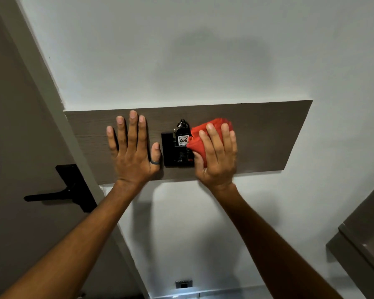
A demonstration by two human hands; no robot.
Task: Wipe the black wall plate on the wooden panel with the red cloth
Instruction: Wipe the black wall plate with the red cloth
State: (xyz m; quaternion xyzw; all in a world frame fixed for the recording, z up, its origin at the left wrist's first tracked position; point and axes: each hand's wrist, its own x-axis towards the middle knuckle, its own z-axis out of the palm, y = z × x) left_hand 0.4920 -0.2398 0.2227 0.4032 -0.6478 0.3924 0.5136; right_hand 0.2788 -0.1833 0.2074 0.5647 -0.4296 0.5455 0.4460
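A black wall plate [171, 149] sits in the middle of a grey-brown wooden panel [268, 134] on the white wall. A key tag marked 406 [183, 139] stands in the plate's slot, with a key ring at its top. My right hand [218, 156] presses a bunched red cloth [203, 134] against the plate's right side, hiding that part. My left hand [132, 152] lies flat on the panel just left of the plate, fingers spread, a dark ring on the thumb.
A door with a black lever handle [61, 190] stands at the left. A grey cabinet edge [358, 240] juts in at the lower right. A small socket [183, 284] sits low on the wall.
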